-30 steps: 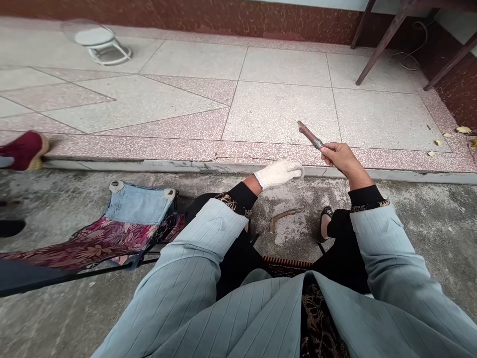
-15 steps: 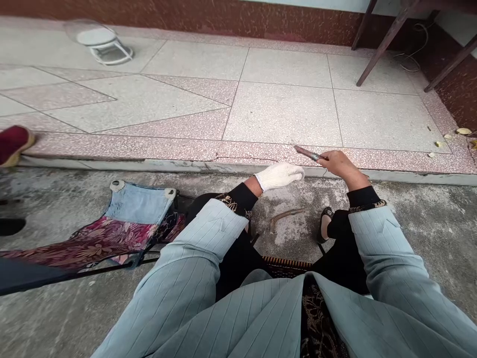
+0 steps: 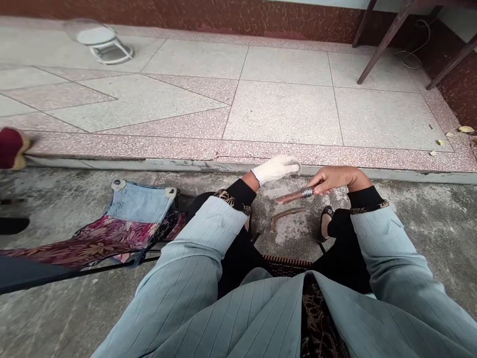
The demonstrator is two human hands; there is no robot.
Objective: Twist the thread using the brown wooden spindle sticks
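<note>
My left hand (image 3: 276,169) wears a white knitted glove and hovers by the step's edge. Its fingers are curled together; whatever they hold, if anything, is hidden. My bare right hand (image 3: 331,179) grips the end of a brown stick (image 3: 291,197) that has silvery wire coiled round it near my fingers. The stick points left and slightly down, below my gloved hand and apart from it. On the concrete beneath lies a bent brown stick (image 3: 287,214), touched by neither hand.
A raised tiled step (image 3: 279,109) runs across in front of me. To the left stands a folding chair (image 3: 141,201) with denim and flowered cloth. A white stool (image 3: 108,47), dark table legs (image 3: 383,42) and another person's red shoe (image 3: 11,149) are farther off.
My right hand has come down and a little left, bringing the wire-wrapped stick from over the step's edge to above the concrete. My left hand has shifted slightly up and left.
</note>
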